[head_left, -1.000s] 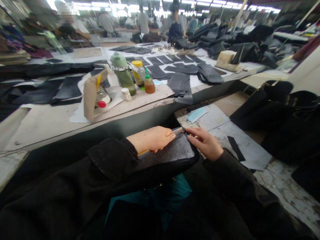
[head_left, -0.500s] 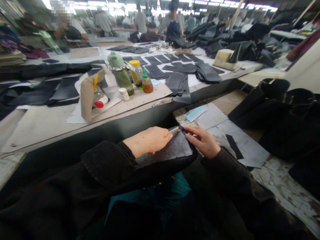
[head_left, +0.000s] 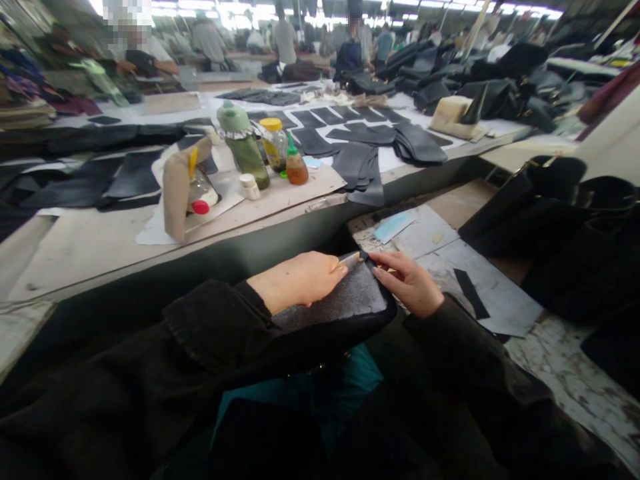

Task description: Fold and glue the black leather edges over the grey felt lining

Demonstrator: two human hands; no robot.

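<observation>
On my lap lies a black bag-like piece with a grey fuzzy panel point(head_left: 345, 297) facing up and a dark rim around it. My left hand point(head_left: 305, 277) is closed around a slim pale tool point(head_left: 353, 260), whose tip meets the far corner of the panel; its exact kind is unclear. At that same corner, my right hand point(head_left: 410, 283) pinches the dark edge point(head_left: 364, 256) between thumb and fingers. Both hands touch the piece. Its underside is hidden in shadow.
Ahead, a long table point(head_left: 280, 210) bears a green bottle point(head_left: 243, 147), a yellow-lidded jar point(head_left: 273, 143), a glue bottle point(head_left: 297, 167) and black leather pieces point(head_left: 357, 170). On the right bench lie a blue mask point(head_left: 394, 227) and a black strip point(head_left: 471, 293). Black bags point(head_left: 520, 200) stand beyond. Several people work behind.
Both hands keep their grip at the corner, with hardly any movement. The whole view has shifted very slightly.
</observation>
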